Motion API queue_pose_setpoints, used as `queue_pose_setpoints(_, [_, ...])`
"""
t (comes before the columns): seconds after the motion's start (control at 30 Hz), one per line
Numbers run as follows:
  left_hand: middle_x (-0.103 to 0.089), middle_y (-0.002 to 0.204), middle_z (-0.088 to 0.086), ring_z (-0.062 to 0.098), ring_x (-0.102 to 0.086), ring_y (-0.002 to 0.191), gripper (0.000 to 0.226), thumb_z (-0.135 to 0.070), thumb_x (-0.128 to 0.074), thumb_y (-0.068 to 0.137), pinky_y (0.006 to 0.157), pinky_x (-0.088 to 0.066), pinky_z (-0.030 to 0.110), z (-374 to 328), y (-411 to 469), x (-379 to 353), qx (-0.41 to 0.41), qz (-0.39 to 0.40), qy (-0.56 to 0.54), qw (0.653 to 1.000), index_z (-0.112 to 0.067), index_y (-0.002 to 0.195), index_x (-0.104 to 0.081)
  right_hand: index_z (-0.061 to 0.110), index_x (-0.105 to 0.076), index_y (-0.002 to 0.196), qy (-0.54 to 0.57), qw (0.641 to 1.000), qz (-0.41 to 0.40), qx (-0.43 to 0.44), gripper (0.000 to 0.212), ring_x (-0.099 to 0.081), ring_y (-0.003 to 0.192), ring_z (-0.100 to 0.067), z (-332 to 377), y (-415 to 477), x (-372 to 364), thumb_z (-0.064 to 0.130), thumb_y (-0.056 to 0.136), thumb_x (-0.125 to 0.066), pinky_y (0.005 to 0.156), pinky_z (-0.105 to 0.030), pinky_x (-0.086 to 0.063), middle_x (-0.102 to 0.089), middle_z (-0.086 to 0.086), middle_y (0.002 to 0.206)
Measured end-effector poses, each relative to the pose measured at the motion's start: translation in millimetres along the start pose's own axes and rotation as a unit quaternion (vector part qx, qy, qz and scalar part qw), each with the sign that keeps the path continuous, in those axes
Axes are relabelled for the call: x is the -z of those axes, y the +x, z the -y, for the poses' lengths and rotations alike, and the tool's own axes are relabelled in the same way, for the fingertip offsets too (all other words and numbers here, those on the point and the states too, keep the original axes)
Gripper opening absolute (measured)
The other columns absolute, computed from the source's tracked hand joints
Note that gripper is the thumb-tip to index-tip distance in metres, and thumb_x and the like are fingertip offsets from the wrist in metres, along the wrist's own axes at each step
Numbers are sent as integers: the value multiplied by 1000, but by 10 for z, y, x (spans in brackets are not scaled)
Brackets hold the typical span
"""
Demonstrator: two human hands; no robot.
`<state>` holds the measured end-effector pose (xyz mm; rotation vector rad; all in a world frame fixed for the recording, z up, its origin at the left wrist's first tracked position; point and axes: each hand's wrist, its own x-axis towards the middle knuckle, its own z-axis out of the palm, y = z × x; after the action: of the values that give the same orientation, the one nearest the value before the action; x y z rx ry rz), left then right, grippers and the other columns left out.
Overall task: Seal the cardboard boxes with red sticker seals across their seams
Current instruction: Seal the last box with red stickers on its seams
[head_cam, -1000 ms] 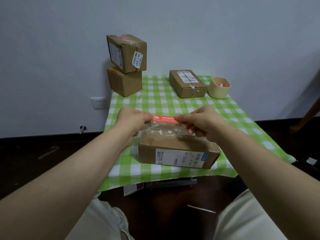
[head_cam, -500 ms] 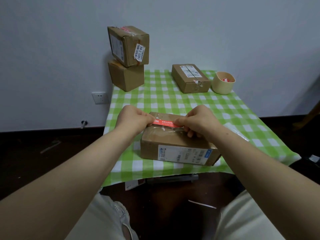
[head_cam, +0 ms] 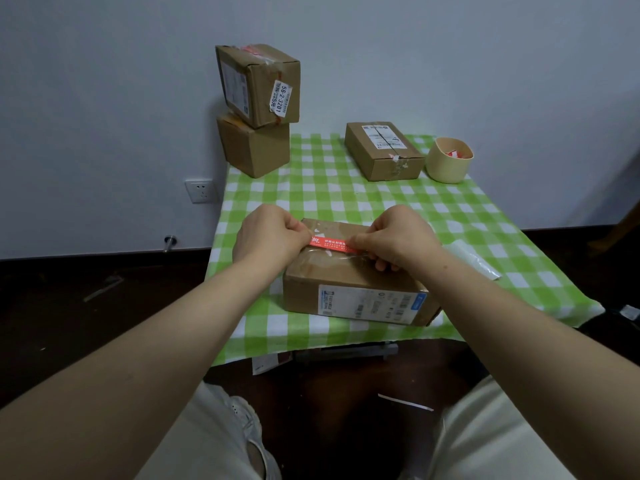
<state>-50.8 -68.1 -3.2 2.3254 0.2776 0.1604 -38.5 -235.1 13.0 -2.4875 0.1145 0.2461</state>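
A flat cardboard box (head_cam: 346, 275) with a white shipping label on its near side lies on the green checked tablecloth (head_cam: 346, 195), close to the front edge. A red sticker seal (head_cam: 329, 243) with white print stretches over the box's top. My left hand (head_cam: 266, 237) pinches the seal's left end and my right hand (head_cam: 394, 240) pinches its right end. The seal lies low against the taped top. My fingers hide both of its ends.
Two brown boxes (head_cam: 258, 109) are stacked at the back left, the upper one tilted. Another box (head_cam: 382, 150) lies at the back centre beside a beige cup (head_cam: 448, 161) holding red seals. A clear backing strip (head_cam: 474, 259) lies to the right. My knees are below the table edge.
Both hands have lowered the stretched red seal from above the box down onto its top. The camera has shifted slightly.
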Motion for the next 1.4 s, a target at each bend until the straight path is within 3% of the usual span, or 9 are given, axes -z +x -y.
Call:
queue_pose_setpoints(0.13, [-71, 95, -2, 18, -62, 94, 9, -24, -67, 81, 71, -43, 27, 4, -12, -2, -6, -3, 13, 1000, -18, 80, -74, 11, -72, 67, -11, 1000, 1, 2, 30, -59, 49, -14, 11, -16, 4, 39, 79, -70, 61, -32, -54, -66, -2, 54])
queue_pose_setpoints(0.73, [-71, 92, -3, 19, -63, 90, 11, -20, -64, 81, 69, -45, 28, 14, -41, -36, -45, -15, 70, 996, -17, 79, -75, 12, -73, 72, -36, 999, -4, 20, 30, -62, 53, -14, 26, -42, -13, 40, 80, -70, 64, -33, -54, -68, -3, 60])
queue_pose_setpoints(0.93, [-72, 90, 4, 22, -64, 86, 16, -20, -64, 80, 73, -54, 37, 15, 5, -48, -38, -11, 85, 996, -8, 78, -74, 11, -74, 72, -45, 999, -3, 25, 29, -60, 50, -12, 27, -40, -10, 39, 80, -71, 60, -30, -53, -68, -2, 59])
queue_pose_setpoints(1.17, [-70, 82, 3, 23, -64, 84, 11, -21, -64, 79, 74, -54, 37, 27, 38, -52, -19, 8, 78, 997, -16, 75, -73, 11, -73, 74, -57, 998, 9, 23, 30, -63, 54, -13, 44, -25, -5, 41, 78, -72, 65, -33, -56, -71, -3, 65])
queue_pose_setpoints(1.4, [-69, 81, 1, 23, -64, 82, 9, -23, -66, 78, 75, -54, 38, 24, 81, -47, 3, 23, 87, 996, -20, 73, -72, 12, -72, 74, -89, 996, 11, 26, 31, -64, 53, -11, 55, -30, 10, 43, 79, -70, 58, -27, -51, -70, 1, 63])
